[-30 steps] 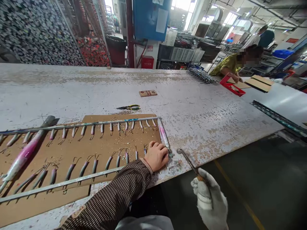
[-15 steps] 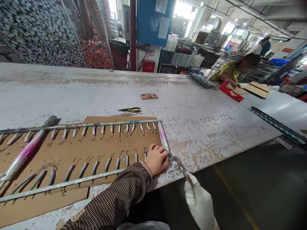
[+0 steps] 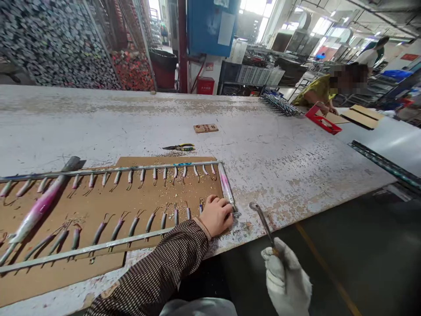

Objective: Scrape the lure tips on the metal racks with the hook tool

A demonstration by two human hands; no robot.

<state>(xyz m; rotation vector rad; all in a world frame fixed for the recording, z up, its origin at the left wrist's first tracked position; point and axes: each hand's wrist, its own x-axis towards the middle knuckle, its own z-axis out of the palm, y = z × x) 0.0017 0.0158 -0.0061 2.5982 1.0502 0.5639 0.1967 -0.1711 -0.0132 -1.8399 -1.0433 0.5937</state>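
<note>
My bare left hand (image 3: pixel 216 216) is curled over the near right corner of a long metal frame (image 3: pixel 227 186), with its fingertips hidden under the knuckles. The frame has a row of grey and pink pegs with bent wire ends along each long bar. My right hand (image 3: pixel 287 276), in a white glove, is closed around the handle of a metal wrench (image 3: pixel 265 221) with a rounded, bent head. The wrench's head is over the table, to the right of the frame's corner and apart from it. A pink and white tapered bar (image 3: pixel 39 208) crosses the frame at the left.
Brown cardboard (image 3: pixel 128 202) lies under the frame, strewn with small chips. Beyond it are pliers (image 3: pixel 180 147) and a wooden tag (image 3: pixel 205 128). A co-worker (image 3: pixel 317 90) bends over a red tray (image 3: pixel 324 122) at the far right. The table's near edge (image 3: pixel 315 215) slopes up rightward.
My right hand has drawn the wrench back to the right, off the frame's corner. The left hand stays on the corner, and the view has shifted slightly.
</note>
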